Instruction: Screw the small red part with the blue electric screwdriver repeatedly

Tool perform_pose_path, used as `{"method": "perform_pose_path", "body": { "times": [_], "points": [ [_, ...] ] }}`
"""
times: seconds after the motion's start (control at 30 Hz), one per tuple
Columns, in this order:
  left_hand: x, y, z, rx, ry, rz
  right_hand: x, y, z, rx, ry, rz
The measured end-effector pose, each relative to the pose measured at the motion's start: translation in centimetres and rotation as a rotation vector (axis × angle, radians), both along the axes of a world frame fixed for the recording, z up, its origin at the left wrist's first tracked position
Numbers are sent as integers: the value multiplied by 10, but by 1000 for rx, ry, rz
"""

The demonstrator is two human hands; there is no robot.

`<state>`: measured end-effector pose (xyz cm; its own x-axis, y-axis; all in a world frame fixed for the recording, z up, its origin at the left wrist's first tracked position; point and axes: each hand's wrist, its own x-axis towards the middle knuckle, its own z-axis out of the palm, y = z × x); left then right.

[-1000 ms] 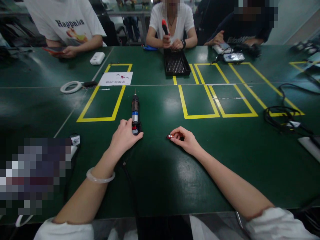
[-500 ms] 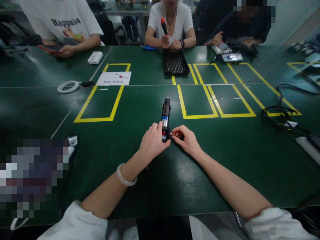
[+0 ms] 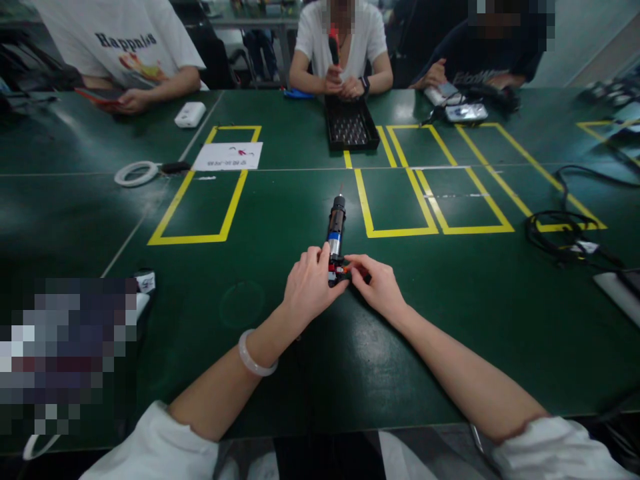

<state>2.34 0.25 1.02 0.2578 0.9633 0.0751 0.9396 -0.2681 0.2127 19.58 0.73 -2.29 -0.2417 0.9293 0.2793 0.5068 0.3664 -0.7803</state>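
The bare inner assembly of an electric screwdriver (image 3: 337,225), with a black nose, a silver and blue motor and a thin bit at its tip, points away from me above the table. My left hand (image 3: 311,283) closes around its near end, where small red, white and black parts show. From the right, my right hand (image 3: 376,281) reaches the same end with thumb and forefinger pinched on a small orange piece (image 3: 346,270). Too little of that piece shows to tell its kind, and my left fingers partly hide the near end.
Yellow tape outlines (image 3: 400,234) mark the green table (image 3: 350,373). Opposite, a person holds a red and black tool (image 3: 334,50) above a black tray (image 3: 353,145). A white cable coil (image 3: 136,174), a paper sheet (image 3: 227,156) and black cables (image 3: 555,233) lie around.
Both my hands and the screwdriver assembly have shifted slightly right. The orange piece now sits closer to the assembly, with less of it showing. The person opposite has moved the tool a little.
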Motion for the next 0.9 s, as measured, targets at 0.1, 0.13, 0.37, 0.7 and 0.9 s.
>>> {"method": "perform_pose_path", "body": {
  "times": [0.1,0.13,0.37,0.7,0.9],
  "points": [
    [3,0,0,1,10,34,0,-2,3,-36,26,-7],
    [3,1,0,4,12,48,0,-3,3,-41,34,-7],
    [-2,4,-2,52,68,46,1,1,-4,-86,140,101],
    [-53,4,2,59,181,64,5,5,-8,-180,228,165],
    [-123,13,7,26,330,189,4,5,-7,-184,213,179]
  ]
}}
